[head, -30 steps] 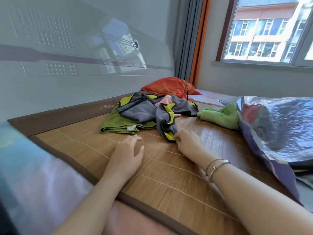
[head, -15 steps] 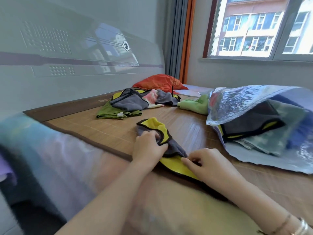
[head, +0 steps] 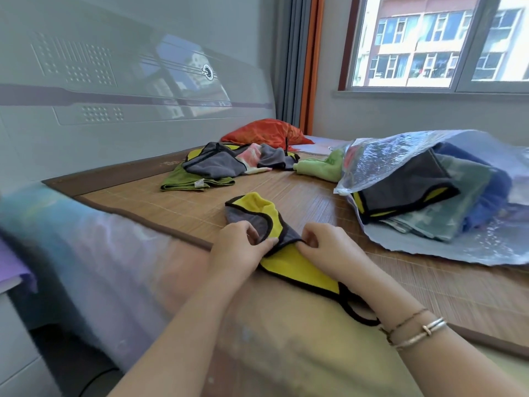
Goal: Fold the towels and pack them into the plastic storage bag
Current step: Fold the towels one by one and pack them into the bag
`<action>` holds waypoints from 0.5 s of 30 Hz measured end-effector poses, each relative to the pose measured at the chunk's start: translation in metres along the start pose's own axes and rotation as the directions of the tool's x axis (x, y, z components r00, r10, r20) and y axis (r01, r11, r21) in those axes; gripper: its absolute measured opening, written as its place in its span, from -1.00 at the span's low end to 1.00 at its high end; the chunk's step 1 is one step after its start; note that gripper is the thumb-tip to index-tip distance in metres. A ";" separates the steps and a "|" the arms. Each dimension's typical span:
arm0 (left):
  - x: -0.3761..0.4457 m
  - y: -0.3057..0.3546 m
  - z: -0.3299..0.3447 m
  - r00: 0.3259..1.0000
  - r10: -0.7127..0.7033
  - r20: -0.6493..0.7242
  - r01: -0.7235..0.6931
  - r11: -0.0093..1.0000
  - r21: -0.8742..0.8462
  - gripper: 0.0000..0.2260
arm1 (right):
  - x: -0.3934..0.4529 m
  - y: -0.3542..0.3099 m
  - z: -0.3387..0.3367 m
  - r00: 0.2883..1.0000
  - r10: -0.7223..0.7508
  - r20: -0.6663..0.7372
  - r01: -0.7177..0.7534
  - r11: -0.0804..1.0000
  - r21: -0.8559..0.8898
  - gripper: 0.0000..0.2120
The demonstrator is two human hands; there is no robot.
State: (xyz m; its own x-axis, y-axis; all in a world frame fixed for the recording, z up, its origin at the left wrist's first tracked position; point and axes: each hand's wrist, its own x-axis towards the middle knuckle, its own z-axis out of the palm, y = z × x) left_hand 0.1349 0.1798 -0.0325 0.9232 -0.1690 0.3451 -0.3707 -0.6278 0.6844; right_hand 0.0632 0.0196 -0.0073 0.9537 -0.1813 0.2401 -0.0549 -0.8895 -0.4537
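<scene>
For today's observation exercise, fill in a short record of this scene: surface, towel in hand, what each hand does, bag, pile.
surface: bamboo mat
towel in hand: grey and yellow towel, crumpled
left hand: pinching the towel
right hand: pinching the towel's edge
bag: plastic storage bag, open, folded towels inside
pile: unfolded towels beyond the hands

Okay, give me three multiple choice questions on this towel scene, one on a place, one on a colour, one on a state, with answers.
1. Where does the plastic storage bag lie?
A. right of the hands
B. left of the hands
C. on the floor

2. Which colours has the towel in the hands?
A. red and white
B. grey and yellow
C. blue

3. What state is the bag in?
A. sealed empty
B. rolled up
C. open, towels inside

A: it lies on the mat's right side. B: grey and yellow with black edging, pinched by the left hand and right hand. C: folded towels show at its mouth.
</scene>
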 end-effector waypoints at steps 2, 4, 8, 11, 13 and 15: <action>0.002 0.000 -0.001 1.000 0.005 -0.011 -0.005 1.000 -0.008 -0.78 | 0.006 0.000 -0.006 0.982 0.177 0.065 -0.188 0.937 0.295 -0.81; 0.004 0.000 -0.006 0.998 -0.036 -0.052 0.032 0.996 -0.079 -0.86 | 0.007 0.004 -0.017 0.925 0.362 0.115 -0.363 0.756 0.545 -0.82; 0.004 -0.001 -0.020 0.959 -0.224 -0.172 0.166 0.939 -0.302 -0.81 | -0.001 0.029 -0.030 0.882 0.458 0.113 -0.456 0.768 0.450 -0.72; 0.002 -0.005 -0.027 0.937 -0.285 -0.200 0.193 0.903 -0.383 -0.84 | -0.005 0.045 -0.029 0.929 0.370 0.003 -0.370 0.929 0.021 -0.61; -0.001 -0.007 -0.028 0.937 -0.294 -0.191 0.202 0.898 -0.390 -0.86 | -0.010 0.041 -0.033 0.957 0.277 -0.084 -0.282 0.958 -0.051 -0.56; -0.005 -0.007 -0.028 0.940 -0.282 -0.191 0.188 0.898 -0.397 -0.83 | -0.019 0.026 -0.038 0.987 0.148 -0.057 -0.150 0.988 -0.046 -0.54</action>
State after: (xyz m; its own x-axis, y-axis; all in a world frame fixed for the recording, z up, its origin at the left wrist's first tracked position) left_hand 0.1302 0.2062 -0.0209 0.9533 0.1632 0.2542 -0.1991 -0.2937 0.9349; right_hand 0.0323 -0.0159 0.0090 0.9165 -0.3344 0.2194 -0.2113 -0.8706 -0.4443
